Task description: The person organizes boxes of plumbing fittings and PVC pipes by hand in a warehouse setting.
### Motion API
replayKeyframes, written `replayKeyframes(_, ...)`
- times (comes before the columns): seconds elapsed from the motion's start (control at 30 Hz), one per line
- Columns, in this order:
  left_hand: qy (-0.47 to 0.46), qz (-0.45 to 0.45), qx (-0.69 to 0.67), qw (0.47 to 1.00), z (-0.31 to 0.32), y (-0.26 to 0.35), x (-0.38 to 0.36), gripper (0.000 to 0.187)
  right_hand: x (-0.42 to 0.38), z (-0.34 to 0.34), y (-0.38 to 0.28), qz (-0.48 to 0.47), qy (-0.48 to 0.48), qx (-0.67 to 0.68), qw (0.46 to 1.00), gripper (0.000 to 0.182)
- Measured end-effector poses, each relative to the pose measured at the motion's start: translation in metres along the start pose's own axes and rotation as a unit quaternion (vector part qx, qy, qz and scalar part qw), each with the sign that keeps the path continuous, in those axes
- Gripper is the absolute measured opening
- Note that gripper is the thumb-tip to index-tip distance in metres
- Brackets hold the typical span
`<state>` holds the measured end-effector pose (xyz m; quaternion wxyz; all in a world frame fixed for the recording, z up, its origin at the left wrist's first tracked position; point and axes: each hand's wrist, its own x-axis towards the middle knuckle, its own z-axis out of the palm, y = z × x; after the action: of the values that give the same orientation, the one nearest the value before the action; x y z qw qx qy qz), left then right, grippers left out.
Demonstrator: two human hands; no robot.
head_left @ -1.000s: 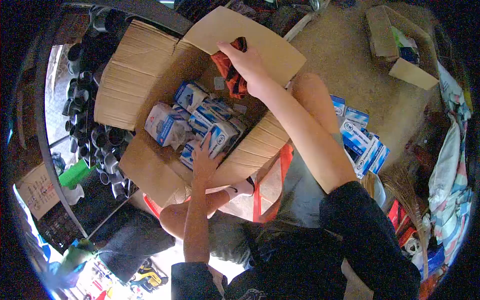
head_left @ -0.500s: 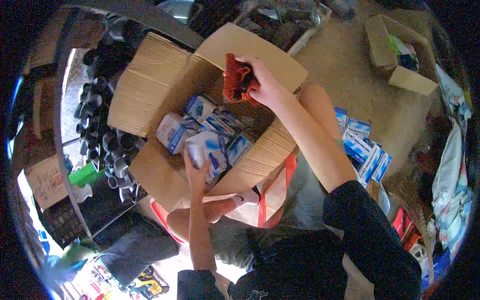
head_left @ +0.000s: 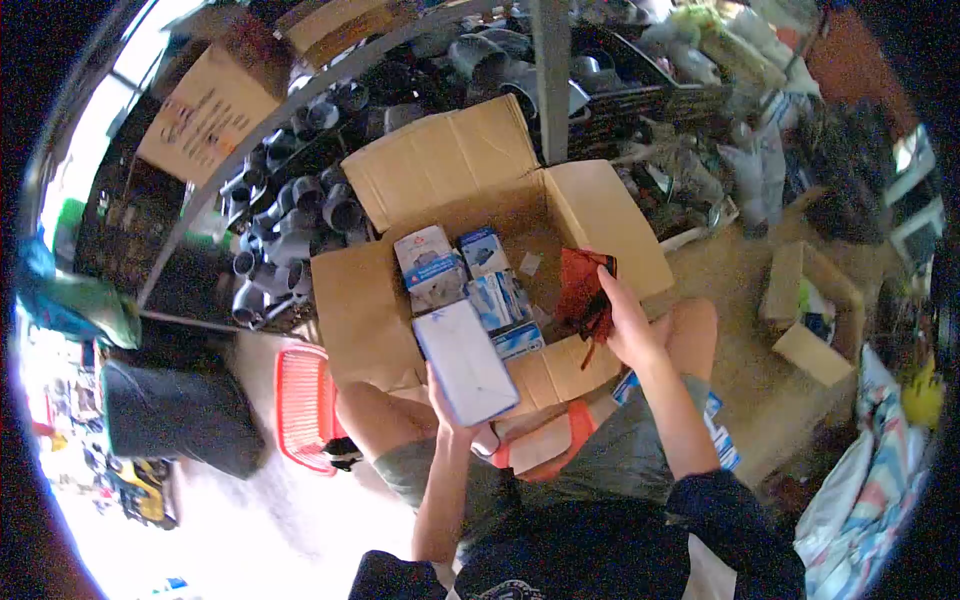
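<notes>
My left hand (head_left: 447,412) grips a white box (head_left: 466,365) with blue edges, tilted over the near side of a large open carton (head_left: 368,318). In my right hand (head_left: 632,328) is a bunched rust-red cloth (head_left: 584,288), held above the carton's right side. Inside the carton lie several blue-and-white boxes, among them a printed box (head_left: 428,262) at the left and a smaller blue box (head_left: 484,250) behind. The carton's flaps are folded outward. My left fingers are partly hidden by the white box.
Grey pipe fittings (head_left: 295,212) fill a rack behind and left of the carton. A red plastic basket (head_left: 304,412) stands at the left. Right of my legs are more blue-and-white boxes (head_left: 724,445), a small open carton (head_left: 812,358) and a striped sack (head_left: 862,490).
My view has swung left. The box in my left hand has come up toward me, turning a plain white face upward. My right hand has lowered the cloth toward the carton's right side.
</notes>
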<state>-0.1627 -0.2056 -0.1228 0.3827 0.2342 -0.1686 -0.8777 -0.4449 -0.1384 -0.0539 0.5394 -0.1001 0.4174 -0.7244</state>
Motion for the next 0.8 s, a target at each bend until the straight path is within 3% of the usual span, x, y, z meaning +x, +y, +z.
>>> replayKeyframes(0.03, 0.030, 0.004, 0.048, 0.998, 0.005, -0.005, -0.005, 0.071, -0.017, 0.022, -0.005, -0.076, -0.018, -0.117, 0.990, 0.043)
replayKeyframes(0.1, 0.047, -0.071, -0.005, 0.996, 0.013, -0.007, -0.010, 0.071, -0.053, 0.076, -0.012, -0.222, -0.056, -0.336, 0.913, 0.046)
replayKeyframes(0.13, 0.043, -0.096, -0.004, 0.994, 0.021, -0.005, -0.014, 0.068, -0.070, 0.098, -0.014, -0.273, -0.088, -0.514, 0.808, 0.051)
replayKeyframes(0.17, 0.032, -0.097, 0.014, 0.995, 0.026, -0.005, -0.016, 0.068, -0.084, 0.115, -0.009, -0.311, -0.113, -0.668, 0.666, 0.057)
replayKeyframes(0.23, 0.020, -0.066, 0.018, 0.997, 0.048, -0.004, -0.020, 0.068, -0.107, 0.134, 0.028, -0.305, -0.150, -0.746, 0.573, 0.067)
replayKeyframes(0.27, -0.043, -0.056, -0.034, 0.997, 0.056, -0.002, -0.026, 0.069, -0.118, 0.138, 0.036, -0.291, -0.152, -0.756, 0.565, 0.069)
replayKeyframes(0.3, -0.053, -0.003, 0.016, 0.998, 0.063, 0.004, -0.036, 0.071, -0.128, 0.138, 0.041, -0.275, -0.177, -0.756, 0.567, 0.069)
replayKeyframes(0.37, -0.133, -0.097, -0.181, 0.970, 0.042, 0.009, -0.025, 0.073, -0.151, 0.128, 0.051, -0.252, -0.207, -0.750, 0.576, 0.070)
replayKeyframes(0.4, -0.032, -0.085, -0.108, 0.990, 0.046, 0.016, -0.026, 0.076, -0.160, 0.125, 0.050, -0.243, -0.213, -0.752, 0.575, 0.069)
replayKeyframes(0.47, -0.044, -0.145, -0.146, 0.978, 0.051, 0.024, -0.029, 0.076, -0.175, 0.124, 0.042, -0.227, -0.226, -0.759, 0.567, 0.069)
replayKeyframes(0.57, -0.094, -0.217, -0.104, 0.966, 0.024, 0.008, -0.028, 0.071, -0.142, 0.146, 0.022, -0.268, -0.190, -0.800, 0.502, 0.066)
replayKeyframes(0.63, -0.110, -0.214, -0.040, 0.970, 0.010, 0.002, -0.032, 0.064, -0.109, 0.162, 0.010, -0.331, -0.108, -0.795, 0.497, 0.059)
replayKeyframes(0.7, -0.027, -0.197, 0.015, 0.980, 0.036, 0.010, -0.045, 0.072, -0.079, 0.158, 0.011, -0.326, -0.129, -0.735, 0.580, 0.057)
replayKeyframes(0.8, -0.092, -0.099, -0.079, 0.988, 0.016, 0.003, -0.034, 0.070, -0.100, 0.158, 0.031, -0.331, -0.149, -0.730, 0.579, 0.060)
